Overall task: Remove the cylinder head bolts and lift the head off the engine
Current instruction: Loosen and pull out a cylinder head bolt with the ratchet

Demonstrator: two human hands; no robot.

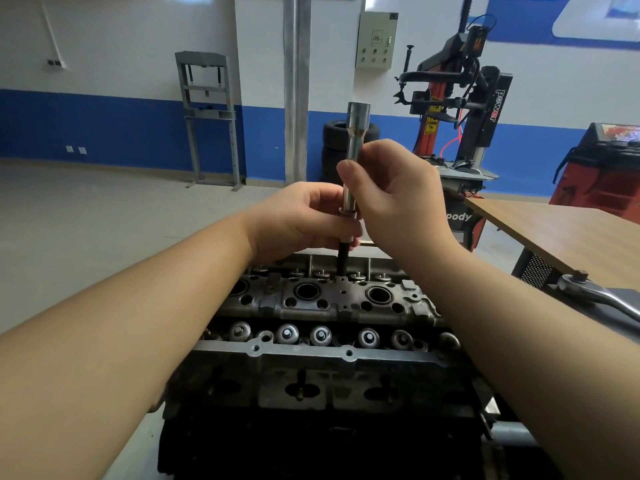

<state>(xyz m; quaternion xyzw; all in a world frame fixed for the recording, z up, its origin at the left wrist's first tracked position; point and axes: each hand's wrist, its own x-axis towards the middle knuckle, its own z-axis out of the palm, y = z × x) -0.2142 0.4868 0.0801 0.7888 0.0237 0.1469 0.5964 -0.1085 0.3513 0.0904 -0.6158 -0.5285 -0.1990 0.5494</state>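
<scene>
The bare cylinder head [322, 306] sits on the dark engine block in front of me, with valve springs and spark plug wells showing. A long silver socket extension [355, 143] stands upright over the head's far row. Its lower end joins a black bolt shank [343, 261] that rises from a hole in the head. My left hand [304, 220] grips the junction of tool and bolt. My right hand [391, 188] pinches the silver shaft just above, with thumb and fingers around it.
A ratchet wrench [602, 296] lies on the dark bench edge at the right, beside a wooden tabletop [561, 233]. Behind stand a tyre changer [464, 109], stacked tyres [332, 147], a grey press frame [211, 119] and a red machine [602, 171].
</scene>
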